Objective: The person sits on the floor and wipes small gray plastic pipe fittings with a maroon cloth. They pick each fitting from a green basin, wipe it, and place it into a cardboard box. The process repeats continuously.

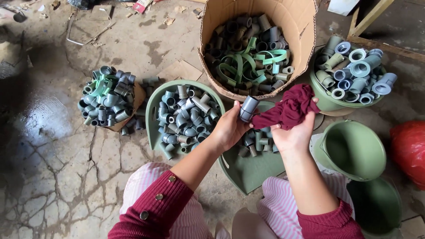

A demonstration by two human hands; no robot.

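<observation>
1. The cracked concrete floor carried everything, and the person sat low on it, so every container stood within reach of the arms.
2. One cardboard box stood open at the far side. It was tilted toward the person, so its grey pipe fittings and green straps could be seen and taken out; they were too many to count.
3. There were green plastic basins of several shapes. I counted five: one with grey elbows to the left of the hands, one flat tray under the hands, one full basin at the right with bigger blue-grey fittings, and two empty ones, and, near the right knee.
4. One loose heap of fittings lay on a piece of cardboard at the left, apart from the basins.
5. One red bag lay at the right edge, only partly in view.
6. One dark red cloth was bunched in the right hand, whose fingers were closed around it, just beside the fitting.
7. One grey pipe fitting was clamped in the fingers of the left hand, held above the tray with its open end up, very near the cloth.
</observation>
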